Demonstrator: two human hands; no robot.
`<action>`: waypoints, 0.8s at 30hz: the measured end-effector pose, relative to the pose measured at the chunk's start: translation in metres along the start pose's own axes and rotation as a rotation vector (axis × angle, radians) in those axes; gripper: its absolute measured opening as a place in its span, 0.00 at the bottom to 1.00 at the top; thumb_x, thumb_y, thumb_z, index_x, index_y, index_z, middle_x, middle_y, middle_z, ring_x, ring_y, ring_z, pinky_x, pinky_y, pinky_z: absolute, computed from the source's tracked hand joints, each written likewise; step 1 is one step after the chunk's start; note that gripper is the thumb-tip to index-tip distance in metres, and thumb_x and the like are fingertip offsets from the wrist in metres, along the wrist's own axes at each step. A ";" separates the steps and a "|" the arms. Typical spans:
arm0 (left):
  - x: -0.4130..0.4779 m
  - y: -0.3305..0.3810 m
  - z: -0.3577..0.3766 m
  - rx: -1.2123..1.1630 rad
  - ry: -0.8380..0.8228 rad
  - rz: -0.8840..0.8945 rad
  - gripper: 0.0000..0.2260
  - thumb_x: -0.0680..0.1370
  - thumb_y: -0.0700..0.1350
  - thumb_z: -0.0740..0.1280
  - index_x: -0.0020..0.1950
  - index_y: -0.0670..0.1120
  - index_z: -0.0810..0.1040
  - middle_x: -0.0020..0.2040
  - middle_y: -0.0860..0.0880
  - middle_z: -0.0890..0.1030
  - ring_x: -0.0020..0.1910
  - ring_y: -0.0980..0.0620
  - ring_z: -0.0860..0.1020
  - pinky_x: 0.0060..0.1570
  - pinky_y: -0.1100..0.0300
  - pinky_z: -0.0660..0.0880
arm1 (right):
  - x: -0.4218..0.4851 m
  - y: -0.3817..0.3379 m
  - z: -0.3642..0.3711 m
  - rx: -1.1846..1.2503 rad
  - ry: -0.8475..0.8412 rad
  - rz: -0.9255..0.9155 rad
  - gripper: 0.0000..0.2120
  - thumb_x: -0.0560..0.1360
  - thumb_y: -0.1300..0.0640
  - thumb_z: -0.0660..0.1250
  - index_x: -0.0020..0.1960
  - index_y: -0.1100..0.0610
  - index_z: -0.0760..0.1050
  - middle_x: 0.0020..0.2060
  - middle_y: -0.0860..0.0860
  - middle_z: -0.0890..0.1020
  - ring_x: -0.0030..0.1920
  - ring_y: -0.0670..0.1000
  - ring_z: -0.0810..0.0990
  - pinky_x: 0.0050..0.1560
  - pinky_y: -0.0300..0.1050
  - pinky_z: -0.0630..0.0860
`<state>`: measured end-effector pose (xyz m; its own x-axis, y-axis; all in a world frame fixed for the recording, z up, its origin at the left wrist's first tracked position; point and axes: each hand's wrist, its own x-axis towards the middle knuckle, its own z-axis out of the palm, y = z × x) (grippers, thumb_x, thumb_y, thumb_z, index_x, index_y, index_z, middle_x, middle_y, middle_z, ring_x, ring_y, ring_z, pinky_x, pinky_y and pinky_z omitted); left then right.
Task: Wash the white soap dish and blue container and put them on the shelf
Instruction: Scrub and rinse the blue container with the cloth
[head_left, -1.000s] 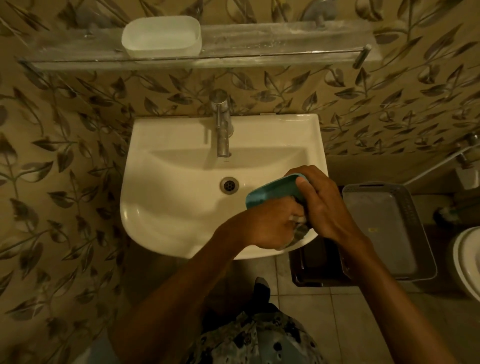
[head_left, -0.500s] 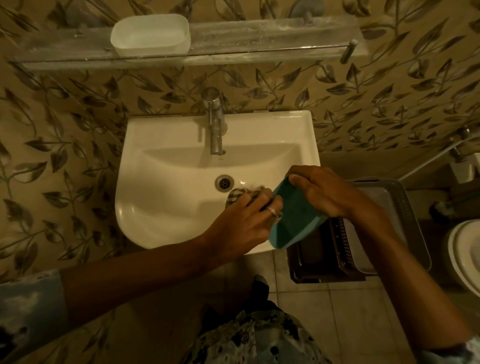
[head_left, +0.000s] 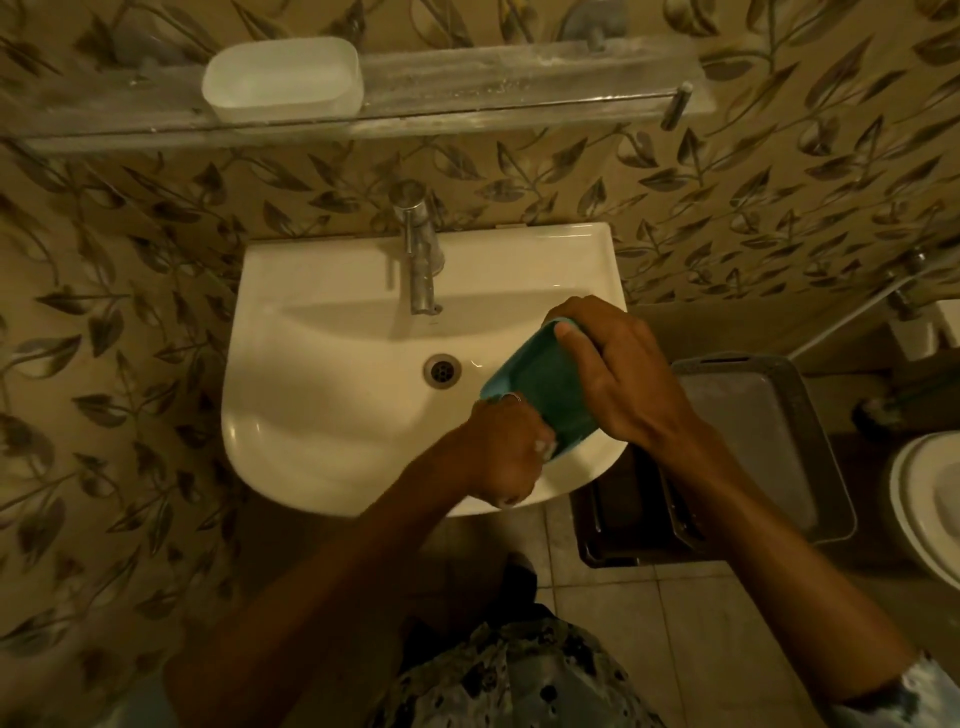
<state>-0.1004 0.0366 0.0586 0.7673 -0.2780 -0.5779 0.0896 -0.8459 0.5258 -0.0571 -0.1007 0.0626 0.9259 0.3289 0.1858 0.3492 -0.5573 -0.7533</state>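
The blue container is a teal, round-cornered tub held tilted over the right side of the sink, its open face turned toward the drain. The right hand grasps it from above, fingers curled over the upper rim. The left hand is clenched against the lower corner; a pale speck shows by the thumb, possibly foam or a cloth, but I cannot tell what the fingers enclose.

The basin left of the container lies open, and the tap stands well apart behind it. The white soap dish sits on the left part of the shelf, with bare shelf to its right.

A grey basket sits on the floor just right of the sink, partly hidden by the right forearm. A toilet is cut off at the right edge.
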 end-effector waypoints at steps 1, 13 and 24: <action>-0.001 0.002 -0.012 -0.286 -0.050 -0.048 0.10 0.78 0.37 0.60 0.54 0.42 0.79 0.57 0.41 0.76 0.57 0.42 0.72 0.56 0.55 0.67 | -0.001 0.000 -0.001 -0.007 0.022 -0.009 0.13 0.80 0.56 0.54 0.51 0.59 0.76 0.44 0.51 0.78 0.44 0.47 0.74 0.47 0.37 0.70; -0.009 0.021 -0.042 -1.907 0.070 -0.189 0.13 0.81 0.39 0.55 0.61 0.39 0.74 0.53 0.40 0.79 0.50 0.44 0.77 0.51 0.52 0.75 | -0.007 -0.015 0.021 0.069 0.177 -0.080 0.13 0.79 0.58 0.53 0.53 0.59 0.75 0.48 0.53 0.77 0.47 0.48 0.74 0.49 0.45 0.73; 0.004 0.027 -0.007 -0.297 0.837 0.015 0.07 0.76 0.39 0.64 0.54 0.42 0.76 0.45 0.53 0.70 0.42 0.58 0.68 0.44 0.67 0.67 | -0.008 -0.019 0.027 0.114 0.333 -0.040 0.11 0.78 0.61 0.56 0.52 0.62 0.76 0.46 0.55 0.78 0.46 0.50 0.76 0.47 0.45 0.74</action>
<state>-0.0900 0.0161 0.0746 0.9721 0.2339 0.0147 0.1474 -0.6593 0.7373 -0.0748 -0.0721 0.0579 0.9145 0.0717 0.3981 0.3854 -0.4540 -0.8033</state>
